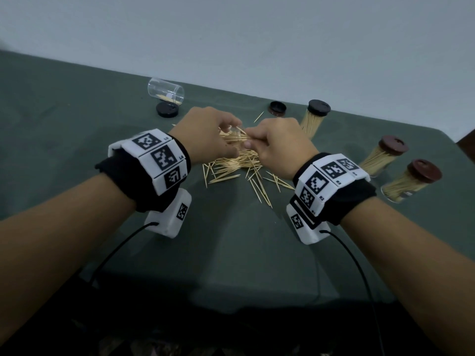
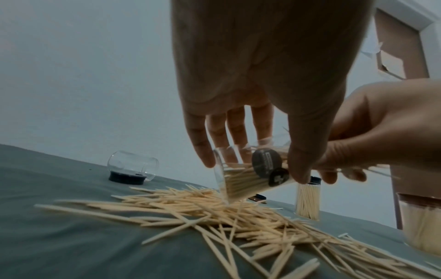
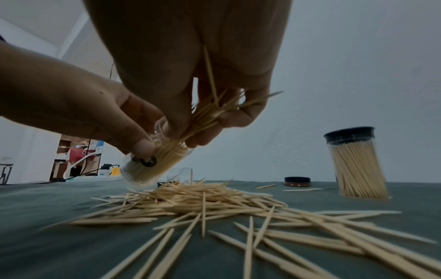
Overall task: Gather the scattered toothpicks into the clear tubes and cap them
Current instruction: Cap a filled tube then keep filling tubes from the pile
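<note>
A heap of loose toothpicks (image 1: pixel 236 165) (image 2: pixel 214 207) (image 3: pixel 214 200) lies mid-table on the green cloth. Above it my left hand (image 1: pixel 208 134) (image 2: pixel 250 75) grips a tilted clear tube (image 2: pixel 241 181) (image 3: pixel 148 168), partly filled with toothpicks. My right hand (image 1: pixel 280 145) (image 3: pixel 203 75) pinches a bundle of toothpicks (image 3: pixel 207 113) whose tips sit in the tube's mouth. Another clear tube (image 1: pixel 166 93) (image 2: pixel 132 166) lies on its side at the back left, almost empty, beside a black cap (image 1: pixel 167 109). A second loose cap (image 1: pixel 277 108) (image 3: pixel 297 181) sits behind the heap.
Three capped tubes full of toothpicks stand to the right: one at the back (image 1: pixel 314 116) (image 3: pixel 355 162), two nearer the right edge (image 1: pixel 383 155) (image 1: pixel 408 181). A grey wall (image 1: pixel 257 34) closes the far side. Cables trail from both wrist units toward the table's front edge.
</note>
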Action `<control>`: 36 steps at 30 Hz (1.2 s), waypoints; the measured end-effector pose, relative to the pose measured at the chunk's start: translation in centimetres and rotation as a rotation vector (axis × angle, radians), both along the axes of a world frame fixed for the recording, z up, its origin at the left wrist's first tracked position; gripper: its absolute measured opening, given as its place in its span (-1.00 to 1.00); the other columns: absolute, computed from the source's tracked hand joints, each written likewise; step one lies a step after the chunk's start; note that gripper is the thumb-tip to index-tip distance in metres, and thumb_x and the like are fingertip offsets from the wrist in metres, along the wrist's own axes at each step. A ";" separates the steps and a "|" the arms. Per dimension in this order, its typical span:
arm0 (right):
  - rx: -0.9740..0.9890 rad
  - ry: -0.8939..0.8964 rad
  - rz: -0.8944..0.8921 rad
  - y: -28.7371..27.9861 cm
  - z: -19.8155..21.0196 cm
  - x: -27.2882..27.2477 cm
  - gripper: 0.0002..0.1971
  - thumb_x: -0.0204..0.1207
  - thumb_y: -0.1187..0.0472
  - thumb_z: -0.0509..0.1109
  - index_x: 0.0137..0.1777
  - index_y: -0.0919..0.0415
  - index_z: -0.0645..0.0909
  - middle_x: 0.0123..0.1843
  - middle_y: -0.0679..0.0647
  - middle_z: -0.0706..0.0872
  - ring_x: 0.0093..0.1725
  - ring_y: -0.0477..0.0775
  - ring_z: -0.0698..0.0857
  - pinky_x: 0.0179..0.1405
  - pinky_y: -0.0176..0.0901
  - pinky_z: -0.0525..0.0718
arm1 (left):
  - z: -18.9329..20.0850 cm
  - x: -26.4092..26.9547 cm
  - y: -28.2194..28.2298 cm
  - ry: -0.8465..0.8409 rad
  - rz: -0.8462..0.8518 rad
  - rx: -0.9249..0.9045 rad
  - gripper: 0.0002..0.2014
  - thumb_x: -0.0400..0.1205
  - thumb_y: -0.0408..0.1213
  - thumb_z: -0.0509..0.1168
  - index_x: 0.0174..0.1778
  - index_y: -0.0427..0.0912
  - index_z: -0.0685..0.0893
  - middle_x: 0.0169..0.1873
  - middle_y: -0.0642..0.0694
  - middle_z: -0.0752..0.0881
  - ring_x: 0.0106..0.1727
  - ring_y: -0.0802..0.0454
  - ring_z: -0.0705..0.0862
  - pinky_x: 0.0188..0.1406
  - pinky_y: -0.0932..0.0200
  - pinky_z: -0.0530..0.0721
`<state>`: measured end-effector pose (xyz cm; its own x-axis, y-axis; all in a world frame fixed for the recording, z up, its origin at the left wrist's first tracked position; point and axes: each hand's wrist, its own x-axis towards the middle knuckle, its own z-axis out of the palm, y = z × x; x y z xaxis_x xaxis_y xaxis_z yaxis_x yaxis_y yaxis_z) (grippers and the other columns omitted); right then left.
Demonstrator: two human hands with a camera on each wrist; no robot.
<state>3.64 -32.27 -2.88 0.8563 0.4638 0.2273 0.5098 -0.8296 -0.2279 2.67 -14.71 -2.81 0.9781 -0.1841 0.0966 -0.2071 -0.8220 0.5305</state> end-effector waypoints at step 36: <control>0.291 0.033 0.002 -0.4 -0.7 0.3 -0.78 0.56 0.31 0.45 0.15 0.11 0.79 0.08 -0.05 0.68 0.00 -0.15 0.60 -0.08 -0.72 0.39 | -0.3 0.1 -0.1 0.053 -0.010 -0.130 -0.47 0.39 0.03 0.56 0.31 0.18 0.67 0.05 0.09 0.71 0.12 0.11 0.68 0.15 0.20 0.57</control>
<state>3.94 -32.71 -3.55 0.8647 0.3847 0.3230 0.4995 -0.7261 -0.4725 2.72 -14.77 -3.08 0.9807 -0.1834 0.0682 -0.1838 -0.7433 0.6432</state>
